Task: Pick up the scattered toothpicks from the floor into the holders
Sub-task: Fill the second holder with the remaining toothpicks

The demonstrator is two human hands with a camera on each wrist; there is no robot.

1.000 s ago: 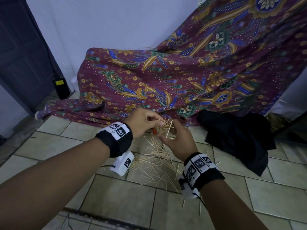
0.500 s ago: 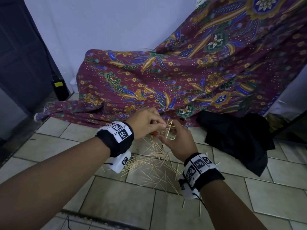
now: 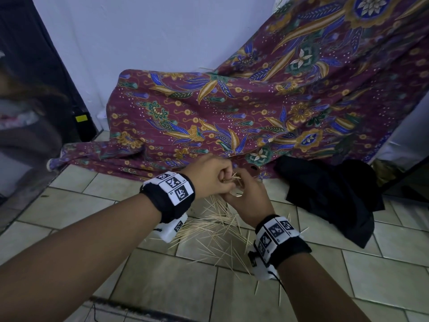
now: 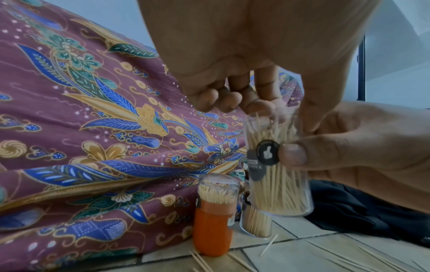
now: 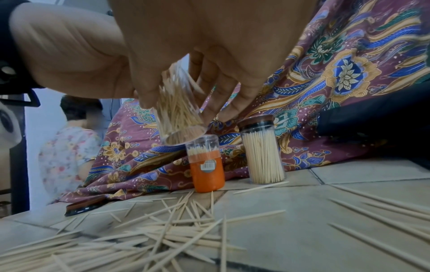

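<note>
Hands [image 4: 363,147] gripping clear holder [image 4: 277,165], toothpicks [image 5: 163,230] scattered

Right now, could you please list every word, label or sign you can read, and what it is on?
No words are readable.
On the clear holder: a dark label with a thumbs-up sign; its text is blurred.
On the orange holder: a small label, blurred.
On the wristbands: square codes only.
</note>
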